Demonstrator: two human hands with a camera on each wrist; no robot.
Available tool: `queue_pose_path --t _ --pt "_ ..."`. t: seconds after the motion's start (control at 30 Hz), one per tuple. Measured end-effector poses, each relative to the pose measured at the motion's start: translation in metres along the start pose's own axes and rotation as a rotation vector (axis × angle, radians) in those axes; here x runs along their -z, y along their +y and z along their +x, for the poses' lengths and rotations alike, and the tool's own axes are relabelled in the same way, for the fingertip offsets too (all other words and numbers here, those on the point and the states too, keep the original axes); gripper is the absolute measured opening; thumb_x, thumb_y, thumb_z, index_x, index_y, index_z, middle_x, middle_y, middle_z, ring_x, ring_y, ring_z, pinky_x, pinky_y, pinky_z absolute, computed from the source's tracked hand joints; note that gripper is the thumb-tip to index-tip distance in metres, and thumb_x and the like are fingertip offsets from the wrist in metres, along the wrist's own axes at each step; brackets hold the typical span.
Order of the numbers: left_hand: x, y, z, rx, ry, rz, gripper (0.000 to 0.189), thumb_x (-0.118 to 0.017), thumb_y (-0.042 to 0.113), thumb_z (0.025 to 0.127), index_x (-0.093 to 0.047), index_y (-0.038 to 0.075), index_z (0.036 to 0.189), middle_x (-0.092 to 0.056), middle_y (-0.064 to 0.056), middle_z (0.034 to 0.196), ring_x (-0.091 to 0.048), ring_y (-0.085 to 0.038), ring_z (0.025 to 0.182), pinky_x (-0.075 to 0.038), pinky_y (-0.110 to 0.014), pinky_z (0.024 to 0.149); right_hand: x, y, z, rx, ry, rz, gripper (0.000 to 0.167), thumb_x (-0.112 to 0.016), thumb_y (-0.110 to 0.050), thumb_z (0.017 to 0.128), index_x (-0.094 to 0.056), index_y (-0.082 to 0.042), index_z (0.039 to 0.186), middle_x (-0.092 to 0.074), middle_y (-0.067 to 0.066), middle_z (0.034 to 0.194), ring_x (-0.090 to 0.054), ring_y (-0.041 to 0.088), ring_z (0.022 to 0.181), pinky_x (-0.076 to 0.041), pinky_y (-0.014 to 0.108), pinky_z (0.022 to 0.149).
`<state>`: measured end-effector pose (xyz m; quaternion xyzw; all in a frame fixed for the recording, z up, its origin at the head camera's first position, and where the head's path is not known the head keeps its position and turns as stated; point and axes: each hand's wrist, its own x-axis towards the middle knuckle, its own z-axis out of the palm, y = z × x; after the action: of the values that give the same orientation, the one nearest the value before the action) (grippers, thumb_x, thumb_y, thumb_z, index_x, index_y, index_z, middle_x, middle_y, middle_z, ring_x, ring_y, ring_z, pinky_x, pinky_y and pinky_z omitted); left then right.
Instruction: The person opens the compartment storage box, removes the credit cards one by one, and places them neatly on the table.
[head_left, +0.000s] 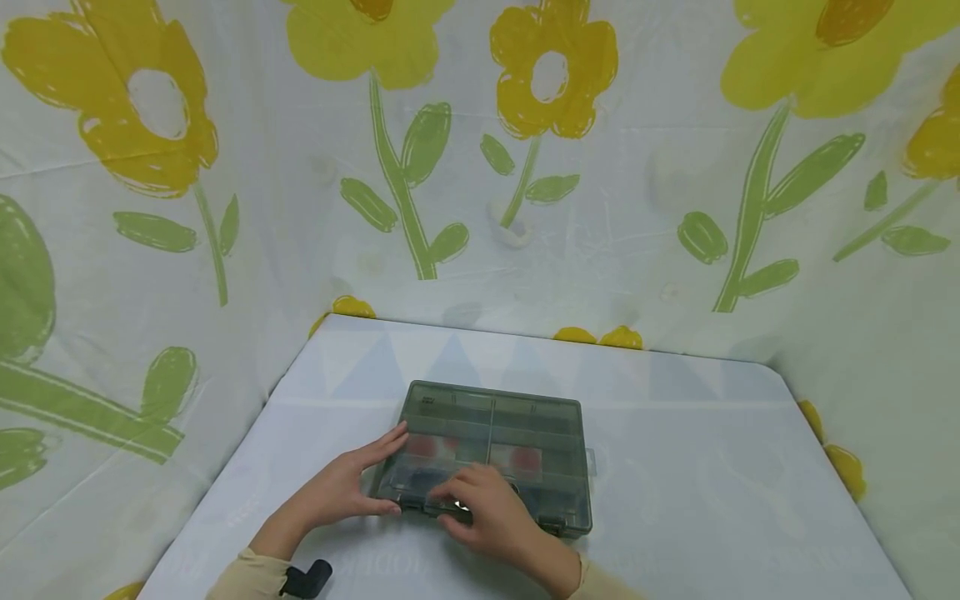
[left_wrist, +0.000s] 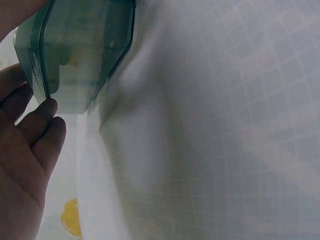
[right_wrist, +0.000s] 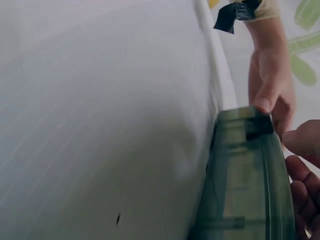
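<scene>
A translucent dark green plastic storage box (head_left: 536,417) lies flat on the table with its lid down. Reddish, pale-edged contents show through the lid, and dividers split the inside. At the box's left end, my left hand (head_left: 341,490) holds the corner, thumb at the front and fingers along the left edge. My right hand (head_left: 491,512) is over the front edge, its fingers bent and spread from the thumb. In the right wrist view, these fingers (right_wrist: 301,172) are close beside the lid's rim, near a dark latch (right_wrist: 258,128); whether they touch is hard to tell.
The white table (head_left: 697,467) stretches out around the box. Behind and to both sides hangs a pale cloth (head_left: 615,208) printed with yellow flowers. A black strap piece (head_left: 306,579) sits at my left sleeve.
</scene>
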<state>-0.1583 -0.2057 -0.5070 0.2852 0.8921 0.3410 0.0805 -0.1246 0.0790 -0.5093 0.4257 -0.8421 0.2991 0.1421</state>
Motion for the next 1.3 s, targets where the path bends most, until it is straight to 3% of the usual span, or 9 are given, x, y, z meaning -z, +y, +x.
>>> queue_pose_path --t 0.17,0.27,0.57,0.8,1.3 --pt "0.001 0.0 -0.001 -0.011 0.004 0.01 0.101 -0.085 0.05 0.078 -0.038 0.01 0.158 -0.026 -0.003 0.167 -0.039 -0.033 0.145 -0.052 -0.051 0.106 -0.01 -0.008 0.01 -0.001 -0.032 -0.003 0.029 -0.082 -0.018 0.087 -0.073 -0.022 0.115 -0.069 -0.009 0.101 -0.061 0.007 0.09 -0.056 0.029 0.084" --pt "0.001 0.0 -0.001 -0.018 0.003 0.007 0.1 -0.085 0.051 0.079 -0.039 0.009 0.158 -0.026 -0.004 0.167 -0.039 -0.033 0.145 -0.052 -0.05 0.106 -0.017 -0.012 0.014 0.019 -0.043 -0.057 0.03 -0.082 -0.021 0.087 -0.073 -0.024 0.116 -0.069 -0.011 0.103 -0.059 0.006 0.09 -0.053 0.024 0.08" --pt "-0.001 -0.002 0.0 -0.019 0.014 0.006 0.101 -0.082 0.057 0.078 -0.04 0.011 0.158 -0.027 -0.002 0.167 -0.039 -0.032 0.145 -0.051 -0.049 0.107 -0.03 -0.018 0.017 0.015 0.041 -0.199 0.025 -0.087 -0.023 0.083 -0.077 -0.027 0.105 -0.067 -0.013 0.097 -0.058 0.005 0.088 -0.05 0.021 0.074" --pt "0.001 -0.001 0.0 -0.014 0.0 -0.001 0.1 -0.082 0.056 0.08 -0.038 0.012 0.158 -0.025 -0.001 0.167 -0.038 -0.032 0.146 -0.051 -0.048 0.107 -0.037 -0.018 0.018 0.011 0.103 -0.216 0.02 -0.087 -0.015 0.082 -0.078 -0.026 0.096 -0.066 -0.013 0.09 -0.056 0.004 0.081 -0.047 0.017 0.072" --pt "0.001 0.001 -0.002 -0.019 -0.014 0.002 0.097 -0.083 0.049 0.082 -0.037 0.01 0.158 -0.026 -0.004 0.167 -0.039 -0.033 0.145 -0.052 -0.045 0.106 -0.037 -0.019 0.02 0.005 0.086 -0.2 0.021 -0.086 -0.011 0.081 -0.077 -0.026 0.092 -0.065 -0.013 0.088 -0.054 0.003 0.077 -0.039 0.011 0.067"
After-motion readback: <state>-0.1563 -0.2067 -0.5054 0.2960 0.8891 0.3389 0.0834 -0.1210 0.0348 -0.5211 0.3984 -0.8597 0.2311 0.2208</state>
